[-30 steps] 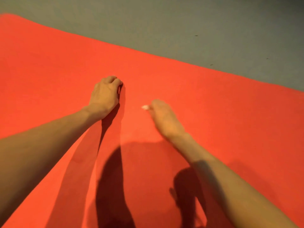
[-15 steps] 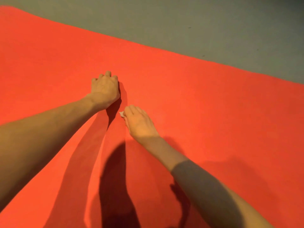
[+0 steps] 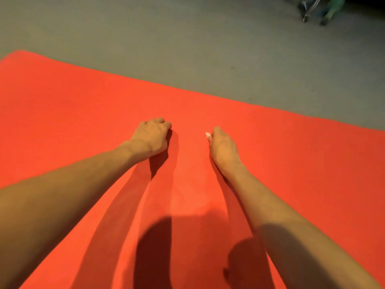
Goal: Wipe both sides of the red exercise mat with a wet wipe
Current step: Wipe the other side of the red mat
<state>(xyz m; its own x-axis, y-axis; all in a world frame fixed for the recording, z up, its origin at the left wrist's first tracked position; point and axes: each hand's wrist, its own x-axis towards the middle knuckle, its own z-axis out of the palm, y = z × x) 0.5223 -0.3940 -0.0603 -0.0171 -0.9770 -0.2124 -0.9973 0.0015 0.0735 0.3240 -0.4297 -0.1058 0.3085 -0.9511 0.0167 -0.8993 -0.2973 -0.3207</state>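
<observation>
The red exercise mat [image 3: 291, 155] lies flat on the floor and fills most of the view. My left hand [image 3: 152, 136] rests on the mat near its middle with the fingers curled under, holding nothing that I can see. My right hand [image 3: 224, 147] lies on the mat to the right of it and holds a small white wet wipe [image 3: 208, 134], which pokes out past the fingertips. Most of the wipe is hidden under the hand.
Grey carpet floor [image 3: 208, 49] runs beyond the mat's far edge. At the top right corner stand dark metal legs [image 3: 310, 9] and something green [image 3: 333, 7], well away from the mat.
My right hand with the wipe slid left until it was beside the left hand, then moved back right and further away. The view tilted up, showing more floor.
</observation>
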